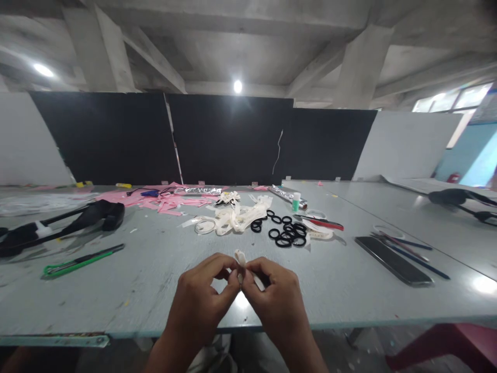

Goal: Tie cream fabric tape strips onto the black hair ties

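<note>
Close to the table's front edge, my left hand [204, 292] and my right hand [276, 296] meet with thumbs and fingers pinched together. Between the fingertips is a small cream-white strip [239, 256], its upper end poking up and another bit showing by my right fingers. The fingers hide most of it. Beyond the hands lies a tangled pile of similar cream strips [238, 220]. Several black rings [287, 233], like hair ties, are spread to the right of that pile.
Pink scraps [163, 199] lie at the back left. A green box cutter [81, 261] and black headgear [93, 215] are left. Right are red-handled scissors [326, 224], a glue stick [296, 202], a phone [392, 259] and pens [419, 261]. Dark panels [233, 140] stand behind.
</note>
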Available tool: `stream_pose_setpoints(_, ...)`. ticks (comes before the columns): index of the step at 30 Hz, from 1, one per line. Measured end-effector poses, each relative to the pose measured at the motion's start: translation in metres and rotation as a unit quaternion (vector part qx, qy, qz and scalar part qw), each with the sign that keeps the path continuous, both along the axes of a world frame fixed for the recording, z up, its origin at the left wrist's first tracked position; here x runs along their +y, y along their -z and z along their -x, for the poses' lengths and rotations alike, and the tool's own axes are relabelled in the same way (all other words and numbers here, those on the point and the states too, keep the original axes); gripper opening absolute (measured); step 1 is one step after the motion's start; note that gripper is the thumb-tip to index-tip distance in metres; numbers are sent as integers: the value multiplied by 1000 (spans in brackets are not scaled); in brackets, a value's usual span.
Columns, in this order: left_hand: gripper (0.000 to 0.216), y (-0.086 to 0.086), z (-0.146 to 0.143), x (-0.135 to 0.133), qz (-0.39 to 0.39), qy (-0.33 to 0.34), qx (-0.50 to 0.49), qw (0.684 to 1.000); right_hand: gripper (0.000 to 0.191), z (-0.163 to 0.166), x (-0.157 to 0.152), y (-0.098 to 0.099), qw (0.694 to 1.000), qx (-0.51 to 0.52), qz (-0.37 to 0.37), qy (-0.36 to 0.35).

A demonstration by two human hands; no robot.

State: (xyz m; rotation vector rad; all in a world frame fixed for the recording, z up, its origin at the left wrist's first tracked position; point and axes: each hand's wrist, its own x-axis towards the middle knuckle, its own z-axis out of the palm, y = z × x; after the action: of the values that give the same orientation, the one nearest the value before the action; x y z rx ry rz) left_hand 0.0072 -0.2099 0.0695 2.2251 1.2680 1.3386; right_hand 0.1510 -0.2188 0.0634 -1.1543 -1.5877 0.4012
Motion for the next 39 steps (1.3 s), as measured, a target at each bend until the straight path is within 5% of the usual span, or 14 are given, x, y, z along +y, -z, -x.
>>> stream_pose_setpoints(11,18,-5,-4,-9,147,30,-206,967,12,1,-7,-7,949,242,150,-134)
stream_pose_setpoints(18,21,-5,-4,-9,224,109,-283,926,18,0,-9,-12,924,289,175,-180)
stream_pose_setpoints(30,11,-1,-15,-22,-44,-26,-165,985,24,1,-16,-21,927,287,185,-159)
stream_pose_setpoints(39,12,4,-19,-25,-80,-47,-152,984,17,3,-11,-16,931,295,164,-138)
